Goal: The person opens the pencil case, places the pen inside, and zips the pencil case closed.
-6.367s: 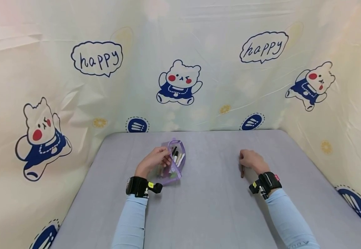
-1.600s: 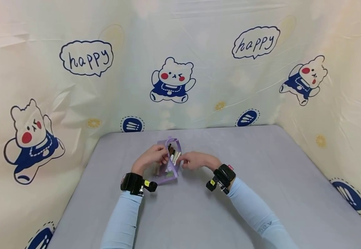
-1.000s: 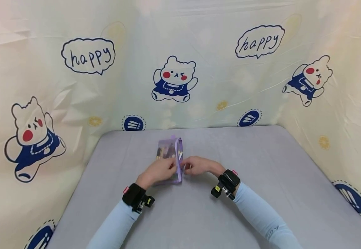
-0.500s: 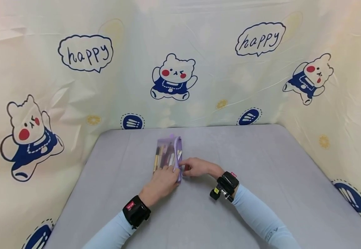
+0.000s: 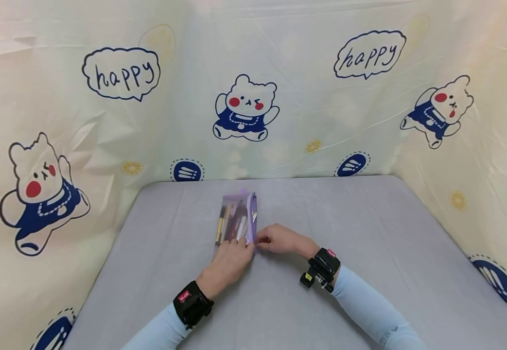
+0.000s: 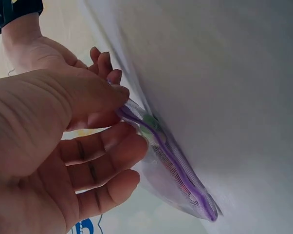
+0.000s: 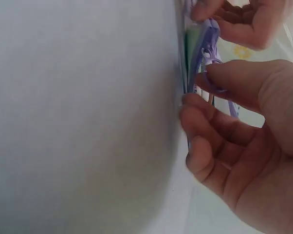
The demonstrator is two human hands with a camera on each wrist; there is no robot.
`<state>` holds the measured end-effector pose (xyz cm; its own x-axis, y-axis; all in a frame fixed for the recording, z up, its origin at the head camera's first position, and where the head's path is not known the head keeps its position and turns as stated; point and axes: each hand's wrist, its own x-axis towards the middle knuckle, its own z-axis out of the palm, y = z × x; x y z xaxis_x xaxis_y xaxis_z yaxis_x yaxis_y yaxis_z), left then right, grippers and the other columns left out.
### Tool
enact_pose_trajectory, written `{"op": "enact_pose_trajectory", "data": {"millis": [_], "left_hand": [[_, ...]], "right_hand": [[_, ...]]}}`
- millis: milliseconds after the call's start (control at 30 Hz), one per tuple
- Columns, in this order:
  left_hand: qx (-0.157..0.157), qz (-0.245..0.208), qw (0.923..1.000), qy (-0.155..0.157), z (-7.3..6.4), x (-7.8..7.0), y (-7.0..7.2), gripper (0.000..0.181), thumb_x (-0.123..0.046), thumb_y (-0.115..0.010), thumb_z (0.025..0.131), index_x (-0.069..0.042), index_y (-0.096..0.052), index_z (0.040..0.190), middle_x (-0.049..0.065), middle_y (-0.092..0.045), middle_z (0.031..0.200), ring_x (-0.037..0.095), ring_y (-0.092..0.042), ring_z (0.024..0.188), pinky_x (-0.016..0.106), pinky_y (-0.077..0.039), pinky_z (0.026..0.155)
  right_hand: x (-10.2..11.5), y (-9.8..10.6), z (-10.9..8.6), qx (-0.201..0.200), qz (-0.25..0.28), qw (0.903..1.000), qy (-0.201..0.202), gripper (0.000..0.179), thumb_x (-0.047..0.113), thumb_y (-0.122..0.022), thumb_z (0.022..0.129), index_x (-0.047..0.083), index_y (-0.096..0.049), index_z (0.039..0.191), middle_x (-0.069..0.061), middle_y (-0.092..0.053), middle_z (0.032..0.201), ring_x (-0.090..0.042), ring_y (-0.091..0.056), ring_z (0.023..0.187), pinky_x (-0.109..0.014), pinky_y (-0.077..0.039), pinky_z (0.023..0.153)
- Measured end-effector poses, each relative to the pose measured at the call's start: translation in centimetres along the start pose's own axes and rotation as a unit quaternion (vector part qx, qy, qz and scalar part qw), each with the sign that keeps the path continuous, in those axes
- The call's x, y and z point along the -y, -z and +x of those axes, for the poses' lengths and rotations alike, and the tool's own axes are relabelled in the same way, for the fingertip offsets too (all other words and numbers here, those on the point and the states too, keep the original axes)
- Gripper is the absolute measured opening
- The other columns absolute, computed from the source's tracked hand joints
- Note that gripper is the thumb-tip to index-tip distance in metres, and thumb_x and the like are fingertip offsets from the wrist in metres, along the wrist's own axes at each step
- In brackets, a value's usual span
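A see-through mesh pencil case (image 5: 234,216) with purple trim lies on the table, its zipper (image 5: 252,214) along the right side. Several pens and pencils show through the mesh. My left hand (image 5: 229,260) grips the near end, thumb and index finger pinching the zipper corner in the left wrist view, the other fingers loosely bent. From the right, my right hand (image 5: 285,239) pinches the edge of the case by that same end. A thin purple loop (image 7: 218,88) hangs by its thumb in the right wrist view. The zipper pull itself is hard to make out.
A grey cloth covers the table (image 5: 345,218). Behind and beside it hangs a pale printed curtain (image 5: 305,112) with cartoon bears. Both wrists wear black camera straps (image 5: 192,304).
My right hand came from the right, where it held a brown stick-like thing, to the case. My left hand slid down to the near end. The gaping opening has narrowed and the case lies flatter.
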<state>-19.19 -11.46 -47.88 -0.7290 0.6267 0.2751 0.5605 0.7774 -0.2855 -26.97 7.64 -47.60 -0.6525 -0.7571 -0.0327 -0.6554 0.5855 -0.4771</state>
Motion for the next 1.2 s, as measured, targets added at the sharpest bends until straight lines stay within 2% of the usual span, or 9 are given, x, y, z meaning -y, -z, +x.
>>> {"op": "enact_pose_trajectory", "data": {"millis": [133, 300, 433, 567, 867, 1033, 1200], "left_hand": [[0.003, -0.014, 0.9999, 0.002, -0.1, -0.2, -0.1, 0.015, -0.020, -0.071, 0.089, -0.010, -0.060, 0.092, 0.006, -0.057, 0.079, 0.018, -0.057, 0.061, 0.030, -0.043, 0.047], [-0.007, -0.024, 0.9997, 0.006, -0.2, -0.3, -0.1, 0.012, -0.016, -0.071, 0.088, -0.010, -0.061, 0.091, 0.006, -0.057, 0.080, 0.016, -0.056, 0.057, 0.029, -0.044, 0.042], [-0.006, -0.029, 0.9996, 0.004, -0.3, -0.4, -0.1, 0.011, -0.015, -0.070, 0.089, -0.009, -0.061, 0.090, 0.006, -0.057, 0.078, 0.014, -0.054, 0.054, 0.028, -0.042, 0.040], [-0.009, -0.027, 0.9996, -0.001, -0.3, -0.4, -0.2, 0.011, -0.013, -0.070, 0.088, -0.008, -0.060, 0.088, 0.006, -0.056, 0.076, 0.014, -0.053, 0.052, 0.027, -0.041, 0.040], [-0.067, -0.020, 0.9974, -0.016, -0.4, -0.2, -0.5, 0.014, -0.012, -0.073, 0.084, -0.010, -0.059, 0.080, 0.005, -0.056, 0.076, 0.014, -0.053, 0.053, 0.028, -0.040, 0.040], [-0.050, -0.016, 0.9985, -0.015, -0.6, -0.2, -0.1, 0.010, -0.012, -0.072, 0.085, -0.010, -0.062, 0.085, 0.005, -0.058, 0.077, 0.014, -0.054, 0.053, 0.028, -0.040, 0.040], [-0.024, -0.016, 0.9994, -0.018, -0.8, -0.6, 0.4, 0.013, -0.012, -0.074, 0.082, -0.011, -0.061, 0.082, 0.004, -0.058, 0.077, 0.015, -0.056, 0.055, 0.030, -0.042, 0.040]], "right_hand": [[0.2, 0.1, -0.3, 0.000, -0.017, 0.9996, 0.024, 0.012, 0.021, -0.063, 0.095, 0.016, -0.074, 0.099, 0.004, -0.071, 0.084, 0.000, -0.057, 0.071, -0.018, -0.048, 0.069], [0.1, 0.3, -0.3, 0.002, -0.050, 0.9976, 0.049, 0.013, 0.022, -0.063, 0.096, 0.015, -0.074, 0.098, 0.003, -0.073, 0.087, -0.001, -0.061, 0.073, -0.018, -0.050, 0.072], [-0.1, 0.2, 0.0, -0.012, -0.079, 0.9948, 0.063, 0.013, 0.022, -0.063, 0.096, 0.015, -0.074, 0.098, 0.003, -0.074, 0.089, -0.003, -0.065, 0.078, -0.019, -0.052, 0.075], [-0.4, 0.0, 0.4, -0.026, -0.089, 0.9932, 0.071, 0.012, 0.018, -0.062, 0.096, 0.015, -0.074, 0.097, 0.005, -0.072, 0.085, -0.002, -0.062, 0.075, -0.019, -0.050, 0.072], [-0.9, 0.4, 1.4, -0.055, -0.105, 0.9917, 0.050, 0.012, 0.011, -0.059, 0.097, 0.013, -0.071, 0.098, 0.003, -0.069, 0.085, -0.005, -0.058, 0.074, -0.025, -0.050, 0.071], [-1.4, 0.6, 2.1, -0.053, -0.102, 0.9925, 0.040, 0.012, 0.013, -0.059, 0.097, 0.013, -0.071, 0.096, 0.003, -0.068, 0.081, -0.006, -0.057, 0.070, -0.024, -0.049, 0.068], [-2.3, 1.0, 2.7, -0.079, -0.106, 0.9909, 0.024, 0.011, 0.011, -0.060, 0.096, 0.009, -0.071, 0.096, -0.001, -0.069, 0.083, -0.010, -0.059, 0.071, -0.027, -0.050, 0.068]]}}
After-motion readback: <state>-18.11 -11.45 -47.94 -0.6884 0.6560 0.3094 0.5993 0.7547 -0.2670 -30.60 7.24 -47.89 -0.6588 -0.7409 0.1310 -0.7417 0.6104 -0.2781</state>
